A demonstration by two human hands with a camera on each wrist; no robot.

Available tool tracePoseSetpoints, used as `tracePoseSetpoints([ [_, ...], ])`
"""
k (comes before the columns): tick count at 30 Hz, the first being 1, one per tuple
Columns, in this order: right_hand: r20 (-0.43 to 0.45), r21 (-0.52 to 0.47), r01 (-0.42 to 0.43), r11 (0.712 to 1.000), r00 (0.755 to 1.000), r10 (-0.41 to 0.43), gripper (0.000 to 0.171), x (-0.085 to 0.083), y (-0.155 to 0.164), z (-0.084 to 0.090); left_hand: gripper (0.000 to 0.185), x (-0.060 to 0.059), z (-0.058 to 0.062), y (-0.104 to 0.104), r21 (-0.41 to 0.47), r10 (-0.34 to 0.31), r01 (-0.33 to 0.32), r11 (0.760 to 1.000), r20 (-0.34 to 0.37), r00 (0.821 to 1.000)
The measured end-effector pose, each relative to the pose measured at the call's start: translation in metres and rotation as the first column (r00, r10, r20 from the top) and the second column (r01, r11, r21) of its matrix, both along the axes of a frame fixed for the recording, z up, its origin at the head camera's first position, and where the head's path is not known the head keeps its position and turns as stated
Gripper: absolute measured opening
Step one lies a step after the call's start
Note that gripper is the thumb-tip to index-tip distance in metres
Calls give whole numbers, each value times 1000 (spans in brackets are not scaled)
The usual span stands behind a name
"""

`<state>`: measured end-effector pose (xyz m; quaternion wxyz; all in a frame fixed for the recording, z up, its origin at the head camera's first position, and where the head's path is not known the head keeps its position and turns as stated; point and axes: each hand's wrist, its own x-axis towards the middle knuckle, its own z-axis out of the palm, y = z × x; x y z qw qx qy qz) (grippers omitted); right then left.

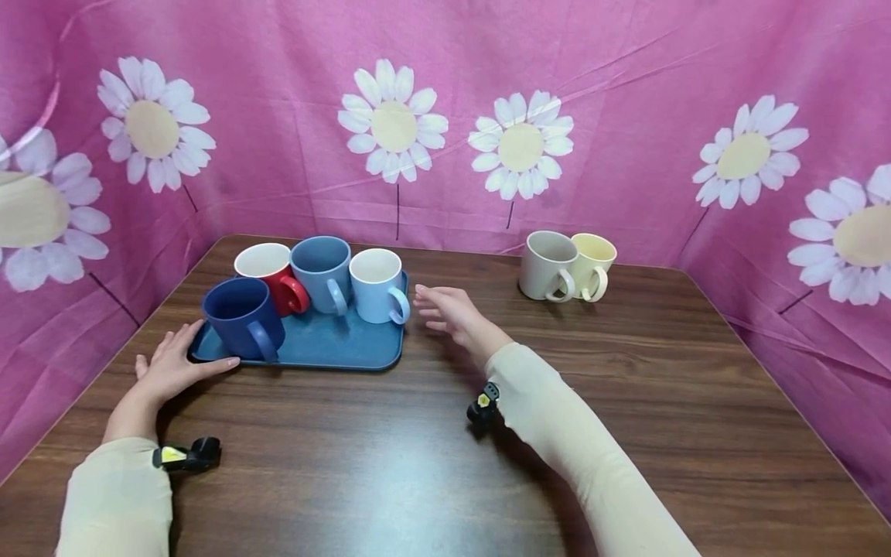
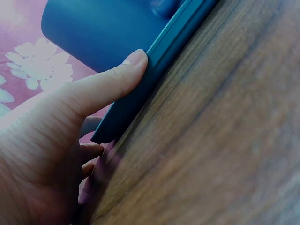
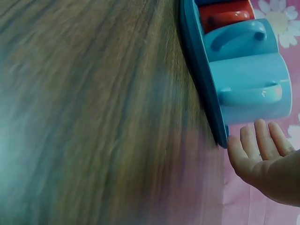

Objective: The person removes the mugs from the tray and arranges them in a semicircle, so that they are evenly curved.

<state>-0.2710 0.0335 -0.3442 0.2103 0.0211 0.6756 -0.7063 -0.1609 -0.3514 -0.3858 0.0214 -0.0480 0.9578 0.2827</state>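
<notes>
Both of my sleeved forearms lay lowest in the head view, and ahead of them my left hand (image 1: 170, 367) rested on the wooden table (image 1: 390, 464) with its fingers nearly straight, the thumb stretched along the near left edge of the blue tray (image 1: 334, 348). The left wrist camera showed that thumb pressed flat against the tray's rim (image 2: 154, 70), the other fingers loosely bent under the corner; nothing was gripped. My right hand (image 1: 448, 313) hovered just beside the tray's right edge, fingers spread and relaxed, holding nothing and, as far as I could tell, not touching the rim.

On the tray stood four mugs: a dark blue mug (image 1: 244, 317) at the near left, a red mug (image 1: 267, 275), a grey-blue mug (image 1: 322, 271) and a light blue mug (image 1: 378, 285) in a row behind. A grey mug (image 1: 548, 265) and a cream mug (image 1: 593, 264) stood together on the table, well apart to the right.

I judged the step in hand to be taking hold of the tray from both sides. The next move called for my right hand to close in on its rim and for both hands to get fingers under the edges evenly (four upright mugs would slide if one side rose first).

Much stayed unclear. My left fingertips were hidden under the tray corner, the right wrist view was blurred and cut my hand (image 3: 262, 159) off at the frame edge, and I couldn't see inside the mugs well enough to say whether any held liquid.
</notes>
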Motion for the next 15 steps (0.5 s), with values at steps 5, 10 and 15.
tracePoseSetpoints([
  [5,12,42,-10,999,1000,10,35,-3,-16,1,98,1,-1,-1,5,-1,1,1000,8,1000],
  [10,32,70,-55,996,998,53,31,-5,-28,4,98,0,-1,-1,6,-2,2,1000,16,1000],
  [15,62,64,-81,995,995,77,28,-7,-38,4,98,-1,-1,-1,-1,-1,1,1000,12,1000],
])
